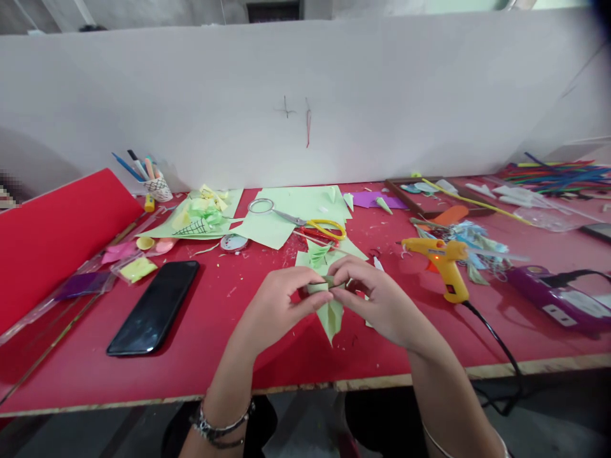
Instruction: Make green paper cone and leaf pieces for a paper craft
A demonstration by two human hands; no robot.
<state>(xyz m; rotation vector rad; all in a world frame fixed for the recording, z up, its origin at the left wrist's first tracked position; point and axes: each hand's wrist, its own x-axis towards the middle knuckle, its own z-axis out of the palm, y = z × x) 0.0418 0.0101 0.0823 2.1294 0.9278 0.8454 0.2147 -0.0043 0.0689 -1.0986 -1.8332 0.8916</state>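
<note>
My left hand (281,304) and my right hand (377,298) meet over the red table (200,356), both pinching a small folded piece of light green paper (331,315). Its pointed end hangs down between my hands. The fingertips of both hands are pressed together on the paper's top fold. More green folded paper (317,254) lies just behind my hands.
A black phone (155,306) lies to the left. Scissors (298,222) rest on green sheets (286,213) behind. An orange glue gun (442,257) stands to the right, its cord running off the table edge. A pen cup (156,184), red sheet (52,235), purple device (556,296) and coloured sticks (558,175) surround.
</note>
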